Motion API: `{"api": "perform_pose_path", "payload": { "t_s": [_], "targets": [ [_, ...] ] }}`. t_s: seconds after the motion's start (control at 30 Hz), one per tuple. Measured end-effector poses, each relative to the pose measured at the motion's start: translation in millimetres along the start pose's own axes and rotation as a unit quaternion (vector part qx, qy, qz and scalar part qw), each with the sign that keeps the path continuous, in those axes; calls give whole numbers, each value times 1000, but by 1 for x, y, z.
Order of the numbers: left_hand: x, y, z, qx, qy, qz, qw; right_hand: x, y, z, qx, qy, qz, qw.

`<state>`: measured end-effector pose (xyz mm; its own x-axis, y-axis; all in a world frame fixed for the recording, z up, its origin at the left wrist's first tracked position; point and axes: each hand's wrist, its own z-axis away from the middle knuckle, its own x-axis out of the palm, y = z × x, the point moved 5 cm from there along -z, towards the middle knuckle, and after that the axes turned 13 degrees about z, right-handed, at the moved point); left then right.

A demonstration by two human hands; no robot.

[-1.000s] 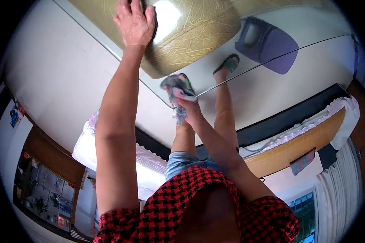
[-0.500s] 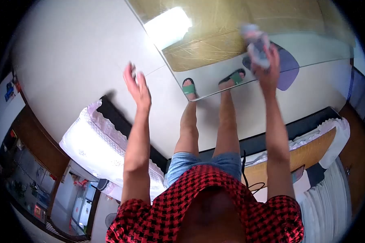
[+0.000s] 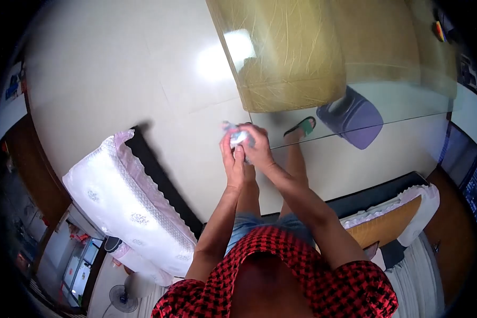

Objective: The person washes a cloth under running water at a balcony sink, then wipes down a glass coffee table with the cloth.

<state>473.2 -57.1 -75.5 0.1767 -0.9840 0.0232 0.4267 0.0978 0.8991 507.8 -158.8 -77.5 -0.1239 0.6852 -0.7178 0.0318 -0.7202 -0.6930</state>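
A small crumpled-looking bundle (image 3: 239,138), whitish-grey with some pink, is between my two hands; its exact kind is too blurred to tell. My left hand (image 3: 234,161) is closed on its lower left side, with thumb and fingers pressed against it. From the upper right, my right hand (image 3: 257,147) wraps its fingers over the same bundle. Both hands meet in front of me, above the pale floor and near the corner of the glass tabletop (image 3: 328,130). My fingers partly cover the bundle.
A gold-brown covered surface (image 3: 297,58) shows under the glass. A purple stool (image 3: 363,119) stands beneath the table's edge. Seats with white lace-edged covers (image 3: 138,212) lie left and behind. A fan (image 3: 123,298) is at lower left.
My right hand has brought the bundle leftward and down from over the glass table. My left hand, empty and spread before, has moved right and closed on it too.
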Motion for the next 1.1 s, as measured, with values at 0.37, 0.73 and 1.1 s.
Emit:
{"api": "perform_pose_path", "payload": {
  "t_s": [0.37,0.73,1.1],
  "targets": [
    [105,-12,-20,187,-135,-481,846,-115,150,-32,199,184,-21,962],
    [141,77,-212,276,71,-486,826,-162,212,-101,210,224,369,877],
    [76,108,-385,31,16,103,994,-162,206,-97,178,238,396,869]
  ]
}}
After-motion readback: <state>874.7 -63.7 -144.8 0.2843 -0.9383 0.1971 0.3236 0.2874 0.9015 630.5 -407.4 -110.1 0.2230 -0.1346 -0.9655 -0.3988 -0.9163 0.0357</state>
